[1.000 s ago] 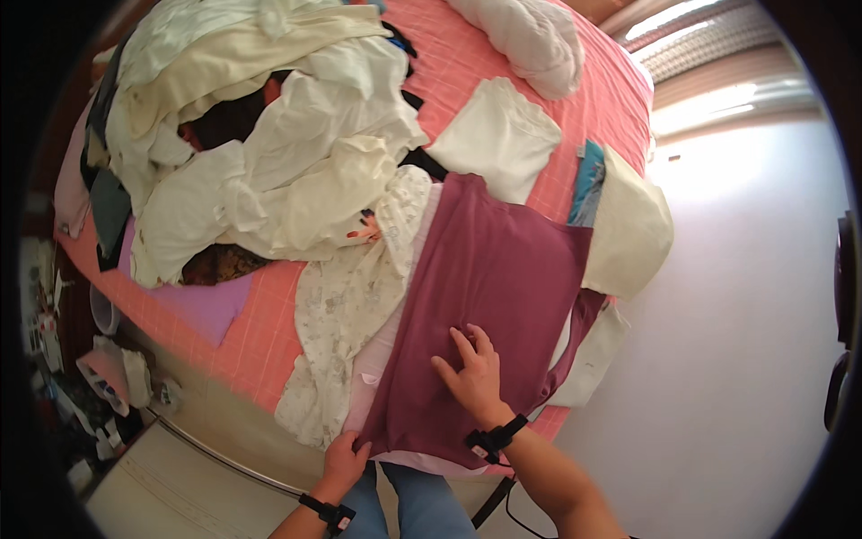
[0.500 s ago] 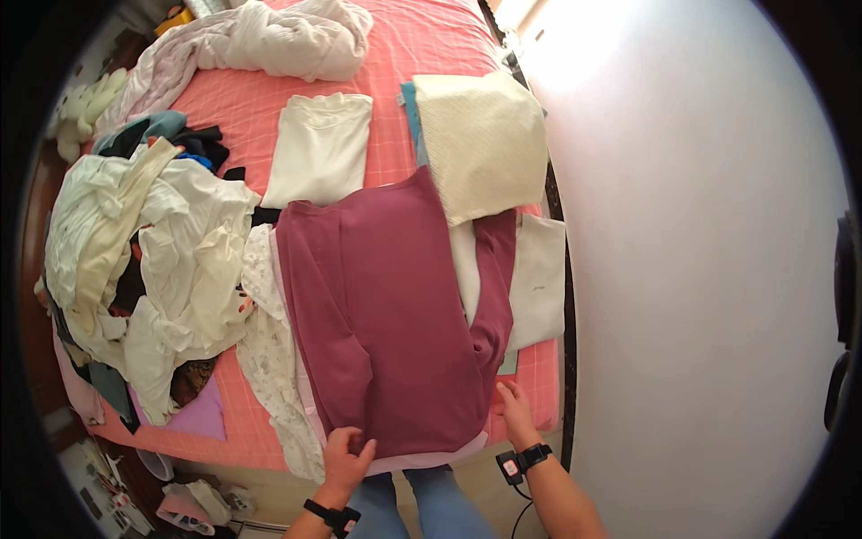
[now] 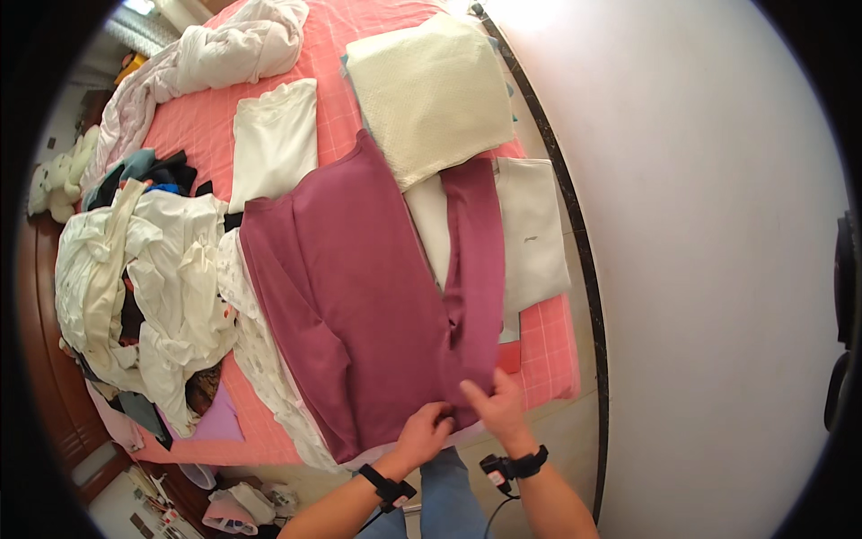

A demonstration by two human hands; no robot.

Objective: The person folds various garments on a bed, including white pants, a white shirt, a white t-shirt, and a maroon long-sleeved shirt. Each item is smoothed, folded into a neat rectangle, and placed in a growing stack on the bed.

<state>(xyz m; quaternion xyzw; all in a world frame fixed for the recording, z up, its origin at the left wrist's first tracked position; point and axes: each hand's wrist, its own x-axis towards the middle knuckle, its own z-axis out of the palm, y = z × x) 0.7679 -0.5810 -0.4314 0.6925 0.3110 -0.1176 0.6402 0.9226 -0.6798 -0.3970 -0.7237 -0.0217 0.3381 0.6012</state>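
A maroon long-sleeved top [image 3: 364,287] lies spread on the bed, neck end away from me, its sleeves running down both sides. The right sleeve [image 3: 476,242] partly covers a folded off-white garment [image 3: 534,234]. At the lower hem my left hand [image 3: 425,437] has its fingers curled in against the maroon cloth near the lower right corner. Just right of it, my right hand [image 3: 499,411] is at the sleeve's lower end, thumb and fingers apart. Pale cloth [image 3: 388,446] shows beneath the hem, and a white patterned garment [image 3: 269,377] lies along the left edge.
A heap of white clothes [image 3: 166,278] lies at left. Beyond the top are a folded white garment [image 3: 274,139] and a folded cream textured cloth [image 3: 431,99]. A rolled quilt [image 3: 238,45] lies at the far left; a white wall [image 3: 709,269] stands right of the bed.
My left hand has moved right along the hem, close to my right hand. The right hand has come inward to the sleeve's end. The view has turned and shifted.
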